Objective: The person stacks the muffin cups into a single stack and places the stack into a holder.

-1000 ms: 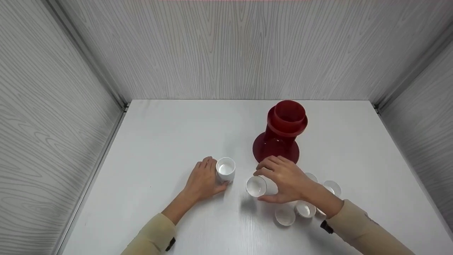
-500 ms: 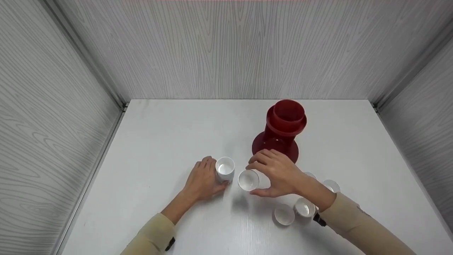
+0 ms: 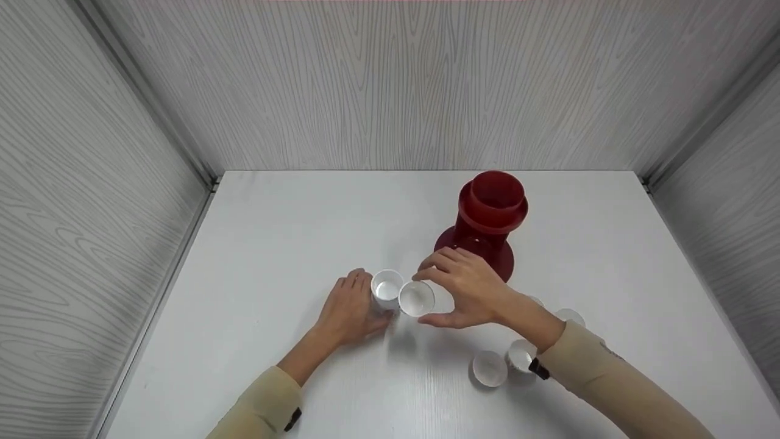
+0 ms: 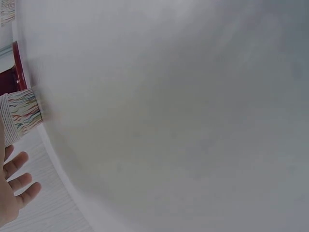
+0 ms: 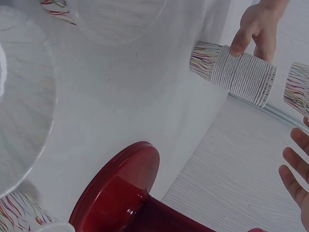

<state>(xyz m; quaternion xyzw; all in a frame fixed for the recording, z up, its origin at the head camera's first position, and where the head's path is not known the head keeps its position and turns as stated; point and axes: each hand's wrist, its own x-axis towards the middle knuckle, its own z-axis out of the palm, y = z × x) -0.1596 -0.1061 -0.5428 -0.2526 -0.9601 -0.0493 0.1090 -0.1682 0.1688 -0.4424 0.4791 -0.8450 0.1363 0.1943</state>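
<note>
The left hand (image 3: pixel 346 312) pinches a stack of white paper cups (image 5: pixel 244 75) near the middle of the worktop (image 3: pixel 292 225). Its thumb is on the near side of the stack and its fingers are on the far side. The stack stands up straight, and the cups have thin, wavy colored lines on the outside.

The right hand (image 3: pixel 466 291) pinches a paper cup (image 3: pixel 417 299) between its thumb and fingers. This cup is up off the worktop, tipped to the left, just beside the top of the stack on its right. The right wrist view shows a little gap between them.

More white cups (image 3: pixel 489 369) sit on the right, near and under the right arm (image 3: pixel 524 317), which hides some of them. A shiny red stand (image 3: pixel 492 225) with a round base is on the far side of the right hand.
</note>
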